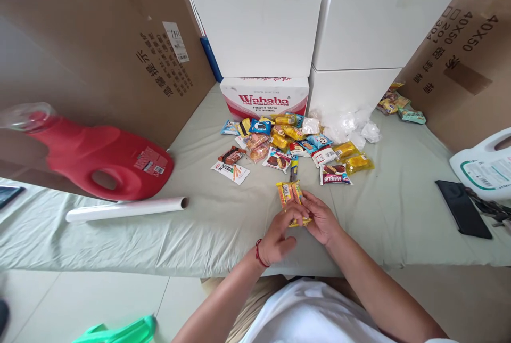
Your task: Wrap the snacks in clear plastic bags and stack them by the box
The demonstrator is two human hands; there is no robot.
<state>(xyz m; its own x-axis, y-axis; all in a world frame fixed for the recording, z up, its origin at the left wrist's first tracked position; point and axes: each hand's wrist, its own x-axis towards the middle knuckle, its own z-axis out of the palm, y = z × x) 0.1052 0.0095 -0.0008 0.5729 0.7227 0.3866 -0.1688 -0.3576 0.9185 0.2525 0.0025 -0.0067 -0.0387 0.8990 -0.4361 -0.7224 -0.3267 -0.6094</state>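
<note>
A yellow and orange snack packet [288,192] is held upright over the near part of the cloth-covered table. My right hand [321,220] pinches it along its right edge. In front of the packet is my left hand [279,232], a red cord on its wrist; its fingers reach across the lower wrapper while the thumb stands apart. Just beyond lies a thin dark packet with yellow [294,168]. Further off is a loose pile of wrapped snacks, among them a purple-and-white packet [277,159], a brown packet [232,155], a white packet [230,172] and a yellow-wrapped one [359,163].
White boxes [255,29] and a Wahaha carton [264,99] stand behind the pile, with clear plastic [351,129] beside it. Leftward are a red jug [115,159] and a white tube [128,210]. At right lie a black phone [463,209], keys [489,205] and a white jug [487,167].
</note>
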